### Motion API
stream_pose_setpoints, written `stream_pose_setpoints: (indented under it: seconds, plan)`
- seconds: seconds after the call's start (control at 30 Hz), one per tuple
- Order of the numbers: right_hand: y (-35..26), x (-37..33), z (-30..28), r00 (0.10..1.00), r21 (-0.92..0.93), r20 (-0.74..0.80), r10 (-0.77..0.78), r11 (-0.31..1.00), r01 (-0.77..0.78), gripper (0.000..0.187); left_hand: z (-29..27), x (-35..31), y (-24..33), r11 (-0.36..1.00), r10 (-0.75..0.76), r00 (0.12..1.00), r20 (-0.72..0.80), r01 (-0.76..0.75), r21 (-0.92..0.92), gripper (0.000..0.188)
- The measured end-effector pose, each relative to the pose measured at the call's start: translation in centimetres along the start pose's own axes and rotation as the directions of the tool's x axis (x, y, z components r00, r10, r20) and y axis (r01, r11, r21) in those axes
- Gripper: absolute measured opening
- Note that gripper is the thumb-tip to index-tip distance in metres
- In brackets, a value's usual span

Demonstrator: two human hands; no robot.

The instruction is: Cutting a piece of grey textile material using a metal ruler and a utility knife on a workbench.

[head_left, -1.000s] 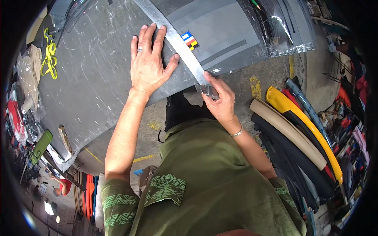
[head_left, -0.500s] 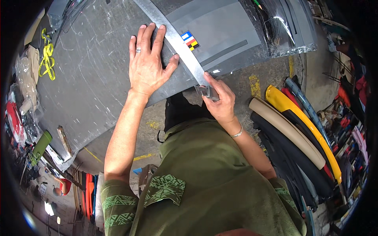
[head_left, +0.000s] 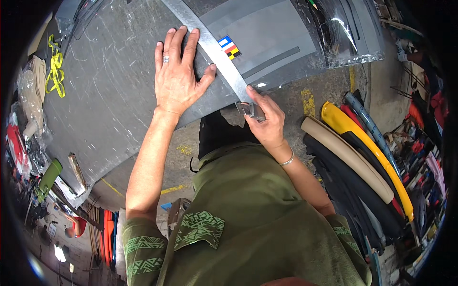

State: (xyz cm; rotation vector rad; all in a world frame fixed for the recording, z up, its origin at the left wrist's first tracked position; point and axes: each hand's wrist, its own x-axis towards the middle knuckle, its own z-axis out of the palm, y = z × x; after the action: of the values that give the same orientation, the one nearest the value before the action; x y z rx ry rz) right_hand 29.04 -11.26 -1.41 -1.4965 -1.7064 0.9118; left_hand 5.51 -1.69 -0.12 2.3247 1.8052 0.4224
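Note:
A long metal ruler [head_left: 217, 54] lies slantwise across the dark grey table [head_left: 109, 81] and the edge of a grey sheet [head_left: 267, 28]. My left hand [head_left: 177, 78] presses flat with its fingers spread, the fingertips at the ruler's left edge. At the table's near edge my right hand [head_left: 269, 119] is closed around a utility knife [head_left: 256, 112], its dark body partly hidden by the fingers. The broad blade points left, just below the ruler's near end. My right index finger reaches that end. A small colourful patch [head_left: 230, 47] sits on the sheet beside the ruler.
Clear plastic [head_left: 353, 35] and a green pencil [head_left: 312, 4] lie at the far right of the table. A yellow tape measure [head_left: 56, 66] is at left. Rolls of material, among them a yellow roll [head_left: 367, 152] and a beige roll [head_left: 350, 159], stand right of me.

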Motion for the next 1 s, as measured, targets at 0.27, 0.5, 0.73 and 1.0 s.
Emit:
stream_pose_setpoints:
  seconds: [0.27,0.5,0.73,1.0]
  plan:
    - [-0.1,-0.1,0.0,0.999,0.019,0.026,0.023,1.000,-0.023,0.066,0.3,-0.2,-0.2,1.000,-0.017,1.000,-0.016,0.016,-0.024,0.072]
    - [-0.1,-0.4,-0.2,0.995,-0.008,0.054,0.082,0.997,-0.082,0.063,0.8,-0.3,-0.4,0.999,-0.052,0.996,-0.079,0.052,0.009,0.055]
    - [0.2,-0.3,0.1,0.998,0.057,0.030,0.049,0.997,-0.051,0.058,1.3,-0.2,-0.9,0.998,-0.041,0.992,-0.117,0.046,0.041,0.048]
    - [0.3,-0.3,0.5,0.999,0.112,0.018,0.046,0.993,-0.048,0.056,1.1,-0.2,-0.6,0.997,-0.022,0.992,-0.126,0.031,0.070,0.091]
